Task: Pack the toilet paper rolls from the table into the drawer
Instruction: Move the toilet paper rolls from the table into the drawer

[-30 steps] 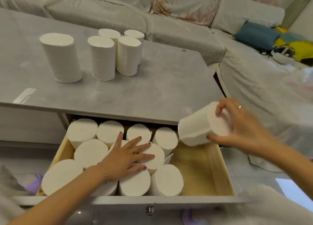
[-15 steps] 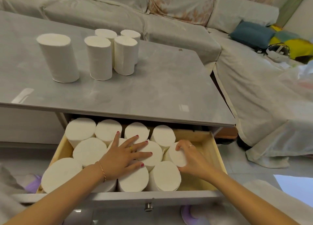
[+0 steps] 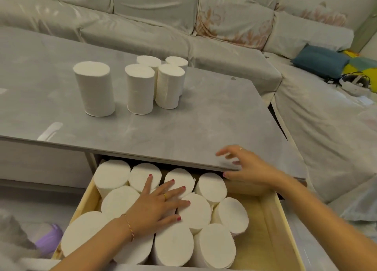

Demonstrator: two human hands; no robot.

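Several white toilet paper rolls (image 3: pixel 140 89) stand upright on the grey table (image 3: pixel 183 128), one of them (image 3: pixel 94 89) a little apart on the left. Below the table's front edge the wooden drawer (image 3: pixel 265 219) is pulled out and holds several upright rolls (image 3: pixel 195 207) packed on its left side. My left hand (image 3: pixel 157 205) lies flat on the tops of the packed rolls, fingers spread. My right hand (image 3: pixel 244 164) is blurred, empty and open over the table's front edge, above the drawer's right part.
The drawer's right side shows bare wood. A light covered sofa (image 3: pixel 142 26) wraps round the table at the back and right, with a blue cushion (image 3: pixel 320 60) and a white headset (image 3: pixel 355 83) on it. A purple object (image 3: pixel 49 238) lies on the floor at lower left.
My right hand brought a roll down into the drawer, let it go beside the packed rolls, and has risen empty to the table edge. My left hand stayed on the rolls.
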